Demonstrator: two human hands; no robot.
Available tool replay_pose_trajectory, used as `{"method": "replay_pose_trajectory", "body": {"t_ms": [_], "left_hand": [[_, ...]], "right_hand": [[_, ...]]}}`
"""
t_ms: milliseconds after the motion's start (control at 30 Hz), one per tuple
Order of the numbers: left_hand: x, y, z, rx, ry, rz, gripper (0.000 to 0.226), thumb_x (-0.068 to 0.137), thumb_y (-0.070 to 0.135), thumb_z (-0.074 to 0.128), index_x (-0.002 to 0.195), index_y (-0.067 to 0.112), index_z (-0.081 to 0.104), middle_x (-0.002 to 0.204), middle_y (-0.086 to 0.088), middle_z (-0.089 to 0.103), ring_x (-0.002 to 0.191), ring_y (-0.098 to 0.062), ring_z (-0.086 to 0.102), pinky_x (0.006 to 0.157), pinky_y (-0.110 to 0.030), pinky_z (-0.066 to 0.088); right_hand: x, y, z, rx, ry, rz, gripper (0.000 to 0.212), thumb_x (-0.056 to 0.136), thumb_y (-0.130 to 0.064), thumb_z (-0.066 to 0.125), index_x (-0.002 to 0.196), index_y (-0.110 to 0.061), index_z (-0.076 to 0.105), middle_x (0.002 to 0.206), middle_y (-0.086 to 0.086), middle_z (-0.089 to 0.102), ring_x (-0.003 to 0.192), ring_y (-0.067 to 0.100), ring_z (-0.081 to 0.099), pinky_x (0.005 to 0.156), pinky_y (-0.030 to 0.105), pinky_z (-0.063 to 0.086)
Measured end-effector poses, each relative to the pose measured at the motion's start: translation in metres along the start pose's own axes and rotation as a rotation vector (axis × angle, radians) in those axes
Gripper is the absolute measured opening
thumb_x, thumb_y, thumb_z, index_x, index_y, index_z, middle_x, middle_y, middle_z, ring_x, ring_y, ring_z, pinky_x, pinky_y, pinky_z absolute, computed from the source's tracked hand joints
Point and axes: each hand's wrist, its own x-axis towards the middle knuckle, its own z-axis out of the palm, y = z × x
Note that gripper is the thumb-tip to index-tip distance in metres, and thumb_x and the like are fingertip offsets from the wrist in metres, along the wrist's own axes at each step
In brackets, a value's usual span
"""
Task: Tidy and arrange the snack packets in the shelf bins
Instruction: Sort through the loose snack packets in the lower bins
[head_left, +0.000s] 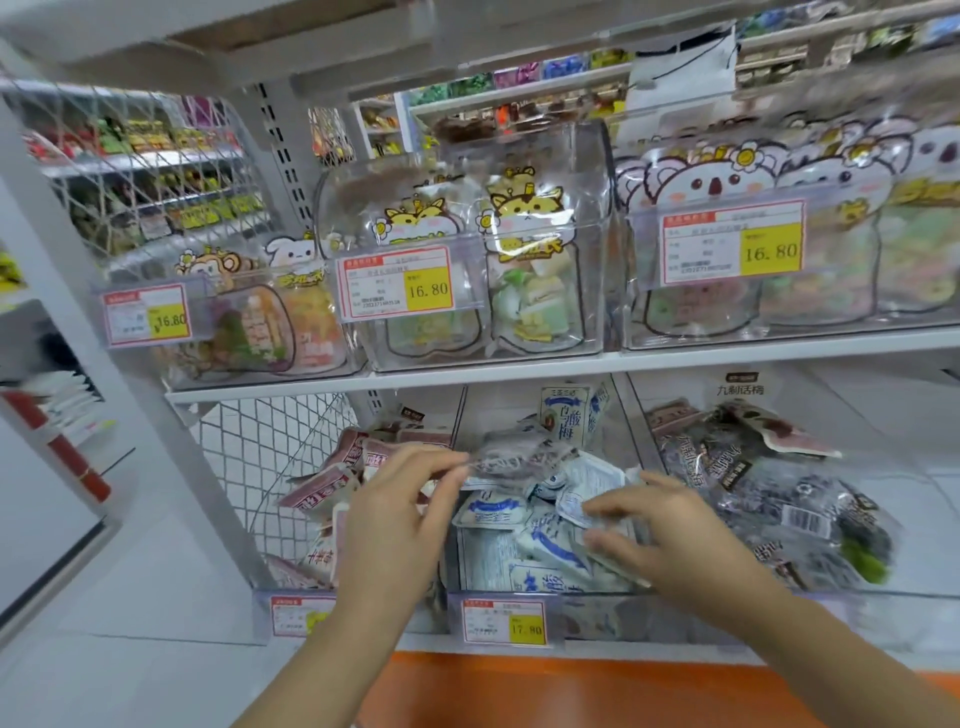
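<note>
my left grip (402, 506) pinches a dark-filled clear packet (519, 457) by one edge; it may slip onto the blue-white packets (540, 551). my right grip (675, 530) touches them, hold unclear.
</note>
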Motion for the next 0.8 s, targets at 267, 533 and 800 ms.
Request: {"method": "replay_pose_trajectory", "body": {"t_ms": [267, 533, 800], "left_hand": [[0.011, 0.063, 0.067, -0.136, -0.136, 0.167, 0.026, 0.088, 0.033, 0.052, 0.094, 0.016, 0.072, 0.093, 0.011, 0.064, 0.088, 0.006, 0.056, 0.078, -0.002, 0.039], [0.03, 0.095, 0.14, -0.071, -0.469, 0.192, 0.029, 0.094, 0.025, 0.056, 0.121, 0.022, 0.063, 0.116, 0.009, 0.061, 0.105, -0.004, 0.055, 0.089, -0.009, 0.036], [0.087, 0.088, 0.205, 0.281, -0.618, -0.002, 0.023, 0.093, 0.028, 0.053, 0.111, 0.019, 0.065, 0.112, -0.003, 0.065, 0.099, -0.023, 0.061, 0.082, -0.029, 0.048]], "right_hand": [[-0.049, 0.013, -0.06, 0.451, 0.363, 0.103, 0.05, 0.076, -0.008, 0.074, 0.108, -0.041, 0.055, 0.088, -0.024, 0.068, 0.074, -0.002, 0.066, 0.069, 0.011, 0.051], [-0.08, 0.072, -0.093, 0.151, 0.538, 0.172, 0.033, 0.075, -0.012, 0.076, 0.09, -0.04, 0.066, 0.102, -0.021, 0.066, 0.089, -0.007, 0.063, 0.083, 0.01, 0.048], [-0.081, 0.107, -0.1, -0.057, 0.237, 0.221, 0.029, 0.09, -0.021, 0.062, 0.118, -0.027, 0.066, 0.129, -0.016, 0.056, 0.119, 0.002, 0.051, 0.1, 0.012, 0.034]]}}
